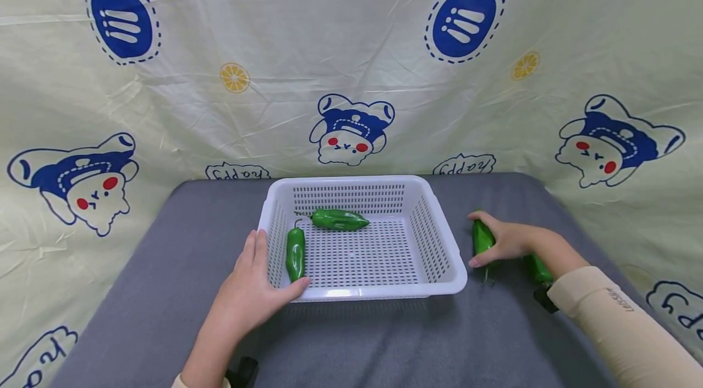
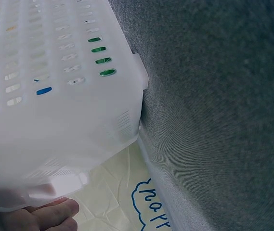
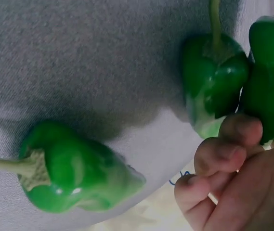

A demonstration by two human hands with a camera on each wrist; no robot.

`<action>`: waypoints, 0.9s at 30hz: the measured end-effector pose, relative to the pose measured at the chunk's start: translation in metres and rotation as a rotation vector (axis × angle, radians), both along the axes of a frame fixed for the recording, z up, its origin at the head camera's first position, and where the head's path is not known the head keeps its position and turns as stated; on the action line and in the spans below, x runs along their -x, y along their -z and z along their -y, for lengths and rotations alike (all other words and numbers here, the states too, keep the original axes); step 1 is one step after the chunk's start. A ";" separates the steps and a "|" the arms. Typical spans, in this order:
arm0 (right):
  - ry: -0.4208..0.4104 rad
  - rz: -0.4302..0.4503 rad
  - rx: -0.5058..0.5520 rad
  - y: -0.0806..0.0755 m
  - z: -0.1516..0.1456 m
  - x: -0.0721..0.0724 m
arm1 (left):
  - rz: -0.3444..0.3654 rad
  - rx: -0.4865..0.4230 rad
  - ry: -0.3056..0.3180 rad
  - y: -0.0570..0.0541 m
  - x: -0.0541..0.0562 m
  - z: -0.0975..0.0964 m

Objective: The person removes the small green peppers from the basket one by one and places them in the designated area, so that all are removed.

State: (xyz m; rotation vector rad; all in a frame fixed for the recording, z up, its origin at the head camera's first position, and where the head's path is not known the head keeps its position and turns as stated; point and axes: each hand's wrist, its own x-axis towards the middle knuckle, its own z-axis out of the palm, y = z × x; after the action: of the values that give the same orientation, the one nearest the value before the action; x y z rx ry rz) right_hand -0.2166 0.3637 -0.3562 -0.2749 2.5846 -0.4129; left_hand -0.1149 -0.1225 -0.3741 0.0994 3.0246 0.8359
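A white perforated plastic basket [image 1: 357, 291] sits on the grey cloth, and two green peppers lie inside: one crosswise [image 1: 339, 219] at the back, one lengthwise [image 1: 295, 254] by the left wall. My left hand [image 1: 247, 290] grips the basket's front left corner, thumb over the rim and fingers along the outer side. Right of the basket, my right hand [image 1: 508, 240] holds a green pepper [image 1: 483, 237] between thumb and curled fingers. Another green pepper [image 1: 537, 269] lies partly hidden under the right forearm. Two further peppers show beside the held one in the right wrist view, one nearer [image 3: 74, 168], one farther [image 3: 216, 79].
The grey cloth-covered table [image 1: 192, 290] carries the basket and peppers. Behind it and along its sides hangs a pale curtain [image 1: 351, 40] printed with blue cartoon figures. A black wrist strap [image 1: 545, 299] shows at the right sleeve.
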 end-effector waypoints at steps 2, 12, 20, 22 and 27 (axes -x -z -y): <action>-0.012 -0.008 -0.015 0.001 0.003 0.000 | -0.004 0.000 0.002 0.000 0.000 0.000; 0.020 -0.023 0.047 -0.011 0.000 0.003 | -0.012 -0.006 0.006 -0.001 -0.001 0.000; 0.049 -0.142 0.104 -0.042 0.013 0.018 | -0.009 -0.005 0.001 0.000 0.000 0.001; 0.042 -0.174 0.117 -0.048 0.020 0.022 | -0.002 -0.007 -0.001 0.000 0.000 0.001; 0.004 -0.214 0.180 -0.063 0.041 0.031 | 0.000 -0.015 0.000 0.000 0.000 0.000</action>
State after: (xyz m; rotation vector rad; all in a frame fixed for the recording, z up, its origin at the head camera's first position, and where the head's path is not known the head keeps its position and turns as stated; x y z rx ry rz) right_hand -0.2480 0.3224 -0.2935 -0.3965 2.7592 -0.6506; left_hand -0.1151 -0.1226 -0.3737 0.0991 3.0187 0.8582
